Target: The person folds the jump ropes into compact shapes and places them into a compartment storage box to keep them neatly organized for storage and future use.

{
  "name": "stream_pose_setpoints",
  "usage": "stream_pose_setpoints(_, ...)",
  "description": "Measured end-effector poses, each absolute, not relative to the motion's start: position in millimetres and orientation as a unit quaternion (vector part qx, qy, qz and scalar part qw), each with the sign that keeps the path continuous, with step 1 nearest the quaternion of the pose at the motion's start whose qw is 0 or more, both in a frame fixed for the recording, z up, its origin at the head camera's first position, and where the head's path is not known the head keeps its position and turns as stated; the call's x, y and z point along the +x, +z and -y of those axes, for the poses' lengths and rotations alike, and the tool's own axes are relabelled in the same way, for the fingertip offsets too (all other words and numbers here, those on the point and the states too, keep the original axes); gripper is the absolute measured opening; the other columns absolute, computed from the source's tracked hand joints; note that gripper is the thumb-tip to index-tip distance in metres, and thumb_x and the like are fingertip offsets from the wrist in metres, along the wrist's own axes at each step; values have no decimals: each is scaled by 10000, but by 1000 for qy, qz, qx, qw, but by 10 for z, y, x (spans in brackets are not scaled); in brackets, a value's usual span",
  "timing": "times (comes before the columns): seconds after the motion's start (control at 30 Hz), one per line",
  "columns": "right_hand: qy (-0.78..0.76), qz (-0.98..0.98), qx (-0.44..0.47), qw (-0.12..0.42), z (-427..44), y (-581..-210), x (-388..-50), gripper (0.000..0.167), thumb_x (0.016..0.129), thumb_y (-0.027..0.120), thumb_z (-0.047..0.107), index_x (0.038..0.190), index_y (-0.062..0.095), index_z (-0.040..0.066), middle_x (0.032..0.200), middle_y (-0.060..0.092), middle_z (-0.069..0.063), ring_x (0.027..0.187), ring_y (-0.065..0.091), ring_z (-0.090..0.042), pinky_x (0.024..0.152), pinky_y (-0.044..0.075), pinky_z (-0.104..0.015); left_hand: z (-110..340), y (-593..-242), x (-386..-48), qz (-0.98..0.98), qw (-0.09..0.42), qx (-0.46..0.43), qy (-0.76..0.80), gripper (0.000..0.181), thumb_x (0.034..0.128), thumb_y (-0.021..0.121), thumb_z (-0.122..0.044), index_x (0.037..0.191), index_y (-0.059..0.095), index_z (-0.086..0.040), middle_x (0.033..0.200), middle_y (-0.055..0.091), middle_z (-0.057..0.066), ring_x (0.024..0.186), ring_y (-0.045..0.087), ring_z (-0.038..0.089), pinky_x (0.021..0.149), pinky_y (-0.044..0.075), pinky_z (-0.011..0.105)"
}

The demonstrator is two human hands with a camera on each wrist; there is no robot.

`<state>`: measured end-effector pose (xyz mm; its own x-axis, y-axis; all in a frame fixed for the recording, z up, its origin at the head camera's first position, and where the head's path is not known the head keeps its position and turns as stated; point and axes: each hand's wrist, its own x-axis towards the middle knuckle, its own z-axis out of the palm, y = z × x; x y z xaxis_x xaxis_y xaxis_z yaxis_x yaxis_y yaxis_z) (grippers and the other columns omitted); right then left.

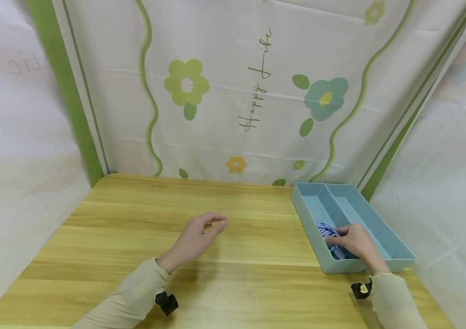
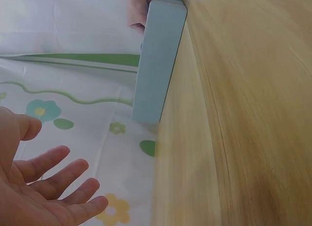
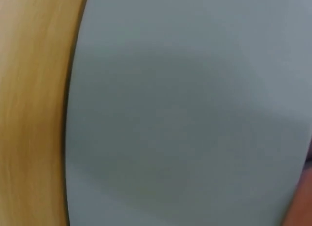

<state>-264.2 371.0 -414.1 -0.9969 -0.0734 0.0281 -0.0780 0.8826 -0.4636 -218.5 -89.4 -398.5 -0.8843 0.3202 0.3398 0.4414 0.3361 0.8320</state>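
Note:
A coiled purple cable (image 1: 332, 235) lies in the front part of the left compartment of a light blue two-compartment tray (image 1: 307, 230). My right hand (image 1: 355, 240) reaches over the tray's front end and pinches the cable between thumb and fingers; part of the coil is hidden beneath the hand. In the right wrist view the tray's outer wall (image 3: 185, 113) fills most of the frame, and only a sliver of the hand shows at the lower right. Held above the table's middle, my left hand (image 1: 195, 235) has loosely bent fingers with nothing in them, as the left wrist view also shows.
The tray stands at the right side of the wooden table (image 1: 134, 219), near its back edge. Behind the table hangs a white curtain (image 1: 224, 119) with printed flowers, and pale fabric closes off both sides. The tray's right compartment (image 1: 364, 214) runs beside the cable.

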Motion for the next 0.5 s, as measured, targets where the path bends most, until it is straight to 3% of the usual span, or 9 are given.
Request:
stream_pose_setpoints(0.1,243,969,50,0,-3725,-4139,-2649,695,784,815,466,1144,673,-111,1073,656,-302,996,624,-438,790,521,-537,896,-3983,-2183,817,57,-233,-524,309,1024,559,-320,1225,655,-106,1202,644,2,1151,579,189,1011,424,467)
stream_pose_setpoints(0.2,256,964,63,-12,-3753,-4142,-2658,676,810,800,445,1163,661,-114,1113,643,-306,875,639,-331,757,534,-468,898,-3984,-2182,817,57,-234,-524,315,1022,561,-323,1225,659,-103,1202,646,5,1154,579,199,1007,427,475)
stream_pose_setpoints(0.3,274,957,84,-37,-3789,-4141,-2663,630,861,767,392,1208,632,-116,1151,636,-289,773,544,-203,692,489,-356,904,-3990,-2184,817,58,-234,-524,316,1023,560,-323,1226,661,-102,1203,648,0,1157,578,198,1004,428,480)
stream_pose_setpoints(0.43,281,951,110,-72,-3813,-4131,-2676,576,920,711,334,1272,597,-108,827,601,-159,660,443,-157,601,397,-287,911,-3989,-2185,817,54,-233,-524,298,1024,559,-315,1219,665,-115,1203,648,-18,1154,577,173,1006,428,470)
stream_pose_setpoints(0.5,257,955,127,-71,-3803,-4133,-2682,609,933,690,351,1284,570,-131,822,578,-136,635,432,-181,596,391,-309,912,-3984,-2182,817,51,-230,-526,295,1025,558,-317,1216,666,-119,1202,648,-25,1151,577,164,1009,427,462)
